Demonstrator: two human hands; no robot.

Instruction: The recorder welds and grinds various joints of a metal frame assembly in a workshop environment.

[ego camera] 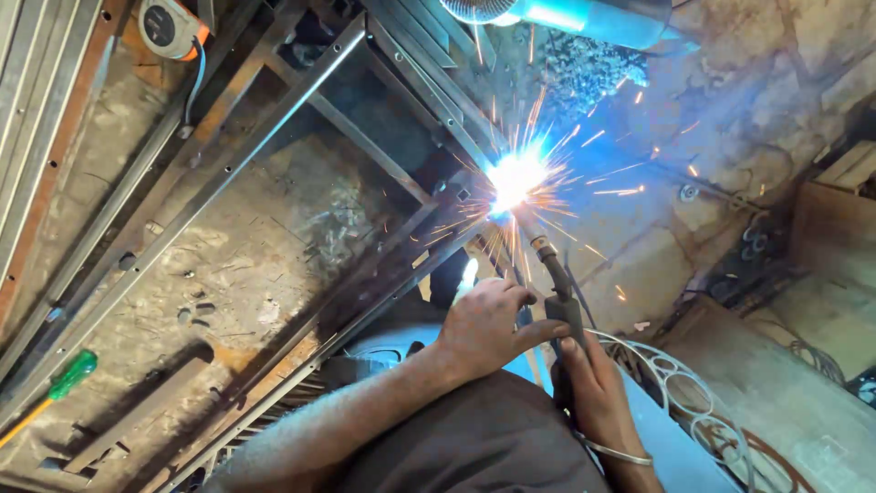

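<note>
My right hand (593,388), a metal bangle on its wrist, grips the dark welding electrode holder (560,306). A thin electrode rod (532,233) runs up from it to a bright white-blue arc (516,178) that throws orange sparks. The arc burns on a joint of the steel frame (274,137), made of angle bars and lying on the floor. My left hand (484,324) is curled just left of the holder, its thumb pressed against it. My grey-clad knee fills the lower middle.
A green-handled screwdriver (68,374) lies at the lower left. An orange and grey power tool (169,26) sits at the top left, a blue fan (584,18) at the top. A scrollwork grille (693,406) lies to the right, and metal strips (36,110) are stacked at the left.
</note>
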